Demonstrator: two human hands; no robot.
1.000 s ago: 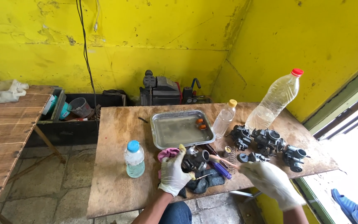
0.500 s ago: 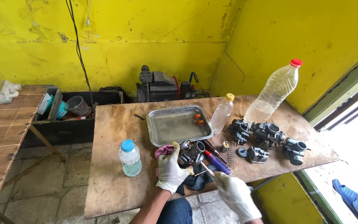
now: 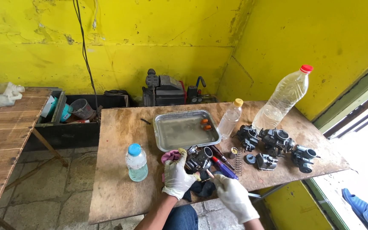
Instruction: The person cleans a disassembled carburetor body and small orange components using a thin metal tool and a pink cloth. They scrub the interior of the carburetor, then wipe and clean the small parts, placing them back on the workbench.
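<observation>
Now both gloved hands [image 3: 179, 173] [image 3: 230, 191] on carburetor [image 3: 199, 159]

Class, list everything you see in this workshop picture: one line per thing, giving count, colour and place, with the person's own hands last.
Wooden table: one, brown, centre.
Metal tray: one, silver, holding liquid and two orange bits, middle of the table.
Large bottle: one, clear with a red cap, leaning on the wall.
Small bottle: one, clear with a yellow cap, right of the tray.
Blue-capped bottle: one, on the table's left part.
Carburettors: several, dark grey, right side.
Spring: one, metal, beside the screwdrivers.
Screwdrivers: two, one blue and one red handled.
Slatted table: one, brown, far left.
Left hand: white glove, grip on a carburettor.
Right hand: white glove, holding a thin tool.
</observation>
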